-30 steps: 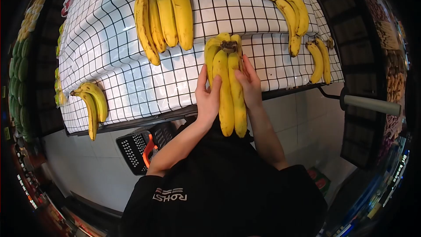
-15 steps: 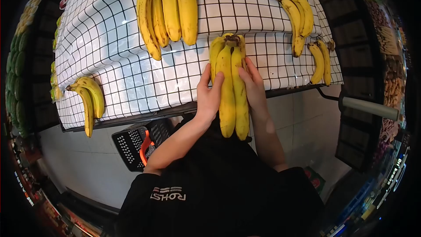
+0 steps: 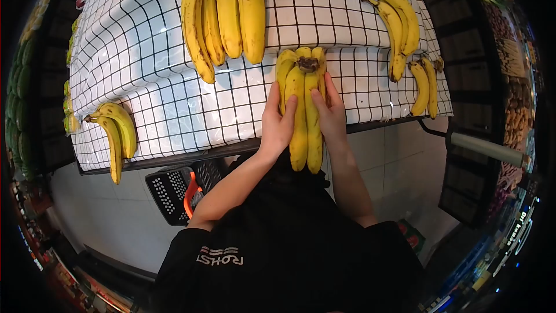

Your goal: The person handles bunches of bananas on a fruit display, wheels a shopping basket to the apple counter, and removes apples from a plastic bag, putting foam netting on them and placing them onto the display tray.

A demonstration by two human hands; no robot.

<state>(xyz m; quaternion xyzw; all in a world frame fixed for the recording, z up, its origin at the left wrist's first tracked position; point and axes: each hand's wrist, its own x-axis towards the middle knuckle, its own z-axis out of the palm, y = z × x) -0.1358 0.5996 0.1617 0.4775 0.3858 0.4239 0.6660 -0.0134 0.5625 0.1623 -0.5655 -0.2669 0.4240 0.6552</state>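
Between my two hands I hold a yellow bunch of bananas point(image 3: 305, 116), its brown crown turned up and away from me and its tips hanging toward my chest. My left hand point(image 3: 278, 117) grips the left side, thumb on the front banana. On the right side presses my right hand point(image 3: 330, 110), thumb on the front and fingers reaching behind, where they are partly hidden. The bunch is over the near edge of the table point(image 3: 220, 122), which has a white cover with black checks. Beyond it lies a larger, brown-spotted bunch point(image 3: 225, 17).
Toward the right of the table lie a curved bunch point(image 3: 399, 26) and a smaller bunch point(image 3: 425, 87). Another small bunch point(image 3: 117, 133) rests at the left front edge. A black basket point(image 3: 168, 197) with an orange handle stands on the floor. A grey bar point(image 3: 486, 148) juts out at the right.
The bunch in my hands has tilted, so its tips sit higher and more of its far bananas show behind the crown. Both hands keep their hold. The view has shifted slightly.
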